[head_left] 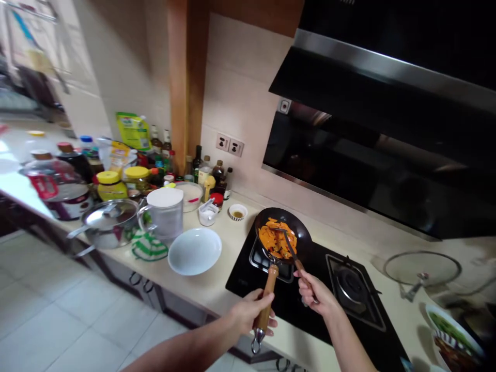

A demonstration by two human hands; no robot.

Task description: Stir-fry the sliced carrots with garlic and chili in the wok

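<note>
Atop the stove (287,305), a wok (305,230) holds orange slices (267,237), hands (251,312) gripping its wooden handle (272,278) and a spatula (291,247).

The left edge is brightly washed out and softened by blur; the range hood (372,98) at upper right is sunk in darkness, faint reflections being caught on its glossy panel (341,165).

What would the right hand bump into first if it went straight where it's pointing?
Past the spatula it holds, the right hand would probably meet the black pan at its near rim; if it's above that, perhaps the orange slices inside. Depth is unclear.
</note>
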